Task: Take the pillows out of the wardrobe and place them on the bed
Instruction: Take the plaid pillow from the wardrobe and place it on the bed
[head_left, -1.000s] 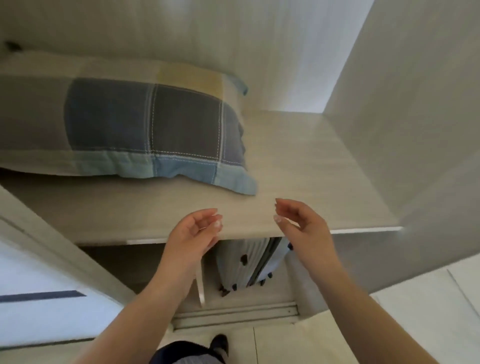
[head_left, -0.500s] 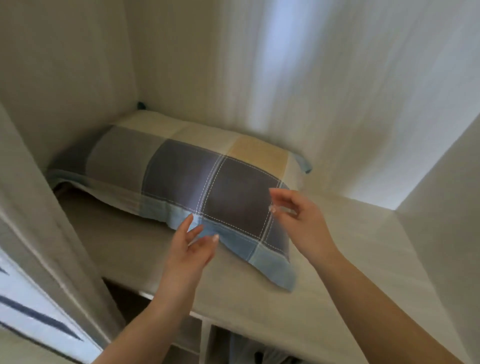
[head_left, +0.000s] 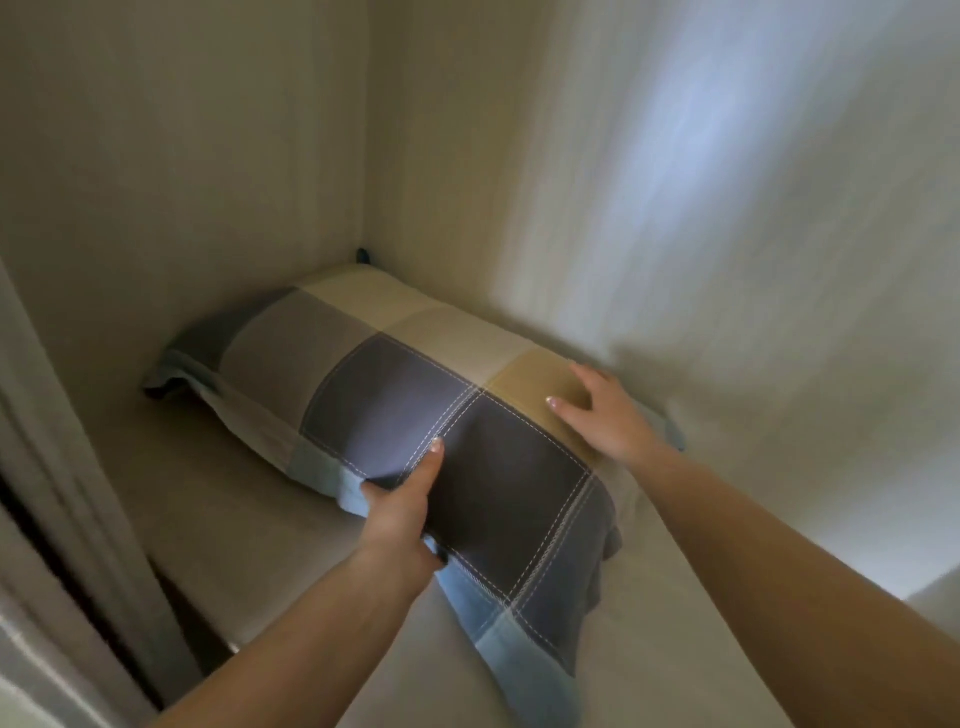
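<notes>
A pillow (head_left: 395, 405) in a checked case of grey, blue, cream and yellow patches lies on the pale wardrobe shelf (head_left: 218, 525), its far end in the back left corner. My left hand (head_left: 402, 499) grips its near front edge, thumb on top and fingers tucked under the light blue border. My right hand (head_left: 605, 410) rests flat on the yellow patch at the pillow's far right side, fingers spread. The pillow's near right corner hangs toward me over the shelf. No bed is in view.
The wardrobe's left side wall (head_left: 171, 156) and back wall (head_left: 675, 182) close in the shelf. A door frame edge (head_left: 57, 493) runs down the left. A small dark fitting (head_left: 363, 254) sits in the back corner.
Both hands have reached forward from in front of the shelf onto the pillow. The left hand has taken hold of the front edge; the right has landed on top. My view has moved closer and left.
</notes>
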